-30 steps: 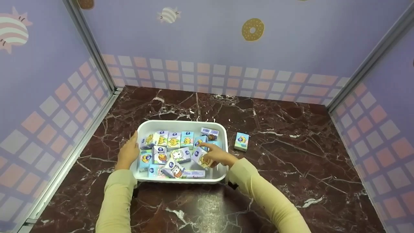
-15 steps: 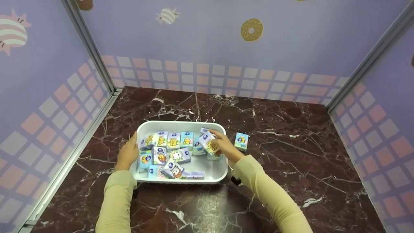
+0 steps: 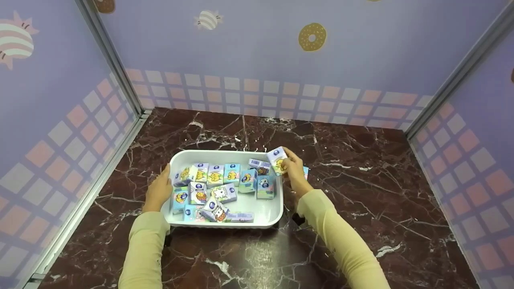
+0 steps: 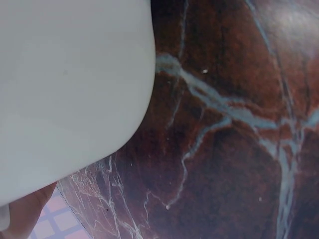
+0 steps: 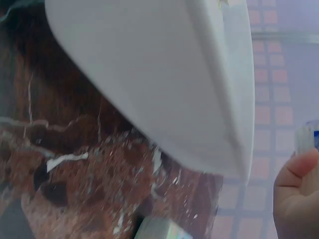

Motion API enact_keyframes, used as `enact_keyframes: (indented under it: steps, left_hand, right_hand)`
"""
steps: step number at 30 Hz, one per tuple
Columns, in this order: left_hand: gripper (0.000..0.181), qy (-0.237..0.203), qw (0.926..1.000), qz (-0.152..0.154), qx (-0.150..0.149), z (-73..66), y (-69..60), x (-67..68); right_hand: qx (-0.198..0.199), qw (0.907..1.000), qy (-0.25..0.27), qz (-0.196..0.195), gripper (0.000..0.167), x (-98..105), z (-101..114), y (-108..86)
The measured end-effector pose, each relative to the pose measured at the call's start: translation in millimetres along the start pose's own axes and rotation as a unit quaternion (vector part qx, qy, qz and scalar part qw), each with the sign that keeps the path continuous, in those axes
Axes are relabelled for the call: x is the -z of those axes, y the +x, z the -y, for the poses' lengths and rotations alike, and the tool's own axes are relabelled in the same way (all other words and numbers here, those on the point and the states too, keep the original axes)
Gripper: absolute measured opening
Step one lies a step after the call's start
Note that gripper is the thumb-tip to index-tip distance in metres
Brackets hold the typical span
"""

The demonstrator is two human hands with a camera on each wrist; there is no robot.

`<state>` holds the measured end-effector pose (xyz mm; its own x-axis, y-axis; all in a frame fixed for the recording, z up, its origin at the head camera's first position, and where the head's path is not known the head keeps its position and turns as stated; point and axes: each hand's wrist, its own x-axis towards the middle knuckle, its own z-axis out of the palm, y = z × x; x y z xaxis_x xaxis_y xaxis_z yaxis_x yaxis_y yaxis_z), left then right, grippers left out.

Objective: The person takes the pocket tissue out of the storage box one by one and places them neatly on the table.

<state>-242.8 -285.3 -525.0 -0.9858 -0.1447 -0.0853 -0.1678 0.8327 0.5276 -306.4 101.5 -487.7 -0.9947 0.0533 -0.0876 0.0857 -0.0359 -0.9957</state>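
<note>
One small packet (image 3: 276,159), pinched in the right hand (image 3: 295,170) at the white tray's (image 3: 269,208) far right rim. Left hand (image 3: 158,188): fingers extended against its left wall. Set out at right: one outlying packet (image 3: 306,172), mostly hidden; many inside packets (image 3: 216,176) remain.

head: even light, glare on tabletop (image 3: 261,257) | wrist views: hazy, soft

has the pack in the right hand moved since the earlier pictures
Yes: the pack in the right hand has moved right and toward the back wall, judged against the tray.
</note>
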Motion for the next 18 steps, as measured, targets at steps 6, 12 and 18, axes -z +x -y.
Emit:
enact_keyframes:
  steps: [6, 12, 18]
  left_hand:
    - [0.053, -0.002, 1.0000, -0.002, 0.000, 0.3, 0.2, -0.7]
    - [0.053, -0.002, 1.0000, -0.003, -0.004, 1.1, 0.8, -1.1]
    - [0.053, -0.004, 1.0000, -0.005, -0.005, 0.6, -0.2, -1.2]
  right_hand:
    - [-0.005, 0.9986, 0.029, -0.045, 0.061, 19.2, -6.8, 10.2]
    - [-0.008, 0.9964, 0.020, -0.082, 0.058, 39.4, -16.8, 17.1]
    - [-0.004, 0.9921, 0.012, -0.125, 0.058, 59.6, -34.8, 23.3]
